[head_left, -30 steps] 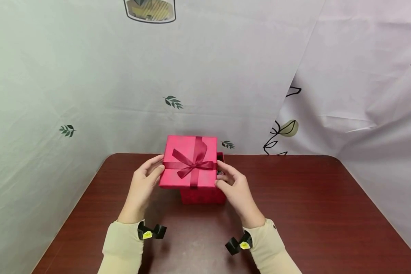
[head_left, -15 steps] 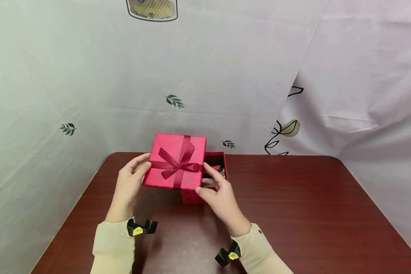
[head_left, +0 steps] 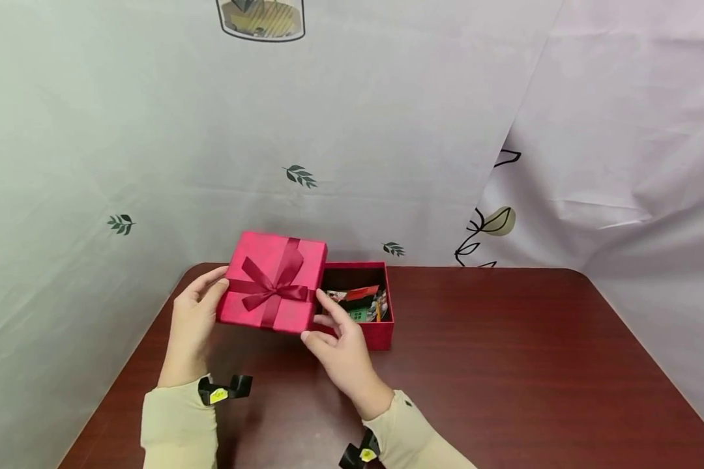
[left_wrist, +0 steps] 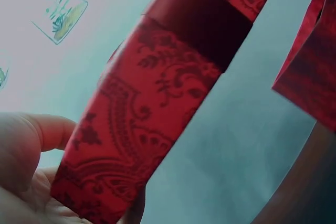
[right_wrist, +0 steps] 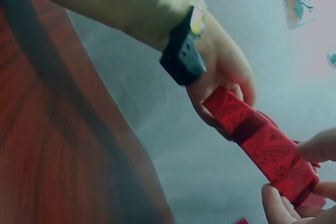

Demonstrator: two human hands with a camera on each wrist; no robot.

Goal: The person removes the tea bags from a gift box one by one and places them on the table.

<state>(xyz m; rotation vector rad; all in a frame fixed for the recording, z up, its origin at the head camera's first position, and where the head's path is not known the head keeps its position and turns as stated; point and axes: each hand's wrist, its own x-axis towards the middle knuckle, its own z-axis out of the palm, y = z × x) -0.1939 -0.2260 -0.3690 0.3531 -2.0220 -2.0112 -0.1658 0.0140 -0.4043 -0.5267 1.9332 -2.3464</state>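
Observation:
Both hands hold a red gift box lid [head_left: 272, 283] by its opposite sides. A dark red satin ribbon bow [head_left: 274, 291] lies across its top. My left hand [head_left: 190, 326] pinches the left edge, thumb and fingers around it. With thumb and fingers, my right hand [head_left: 345, 355] grips the right edge near its front corner. Behind and right of the lid stands the red box [head_left: 378, 335], uncovered on its right side. Inside it show small colourful packets [head_left: 360, 301], red, black and green; the lid hides the box's left part. The left wrist view shows the lid's patterned side [left_wrist: 126, 114].
The box rests on a dark red-brown wooden table [head_left: 504, 365], close to its far edge. Behind the table hangs a pale cloth [head_left: 387, 130] with leaf prints. Black wrist cameras [head_left: 225, 391] sit at both cuffs.
Both hands have carried the lid left, off the box, and it has turned slightly. More of the box's inside and its packets has come into sight. The box stays in place.

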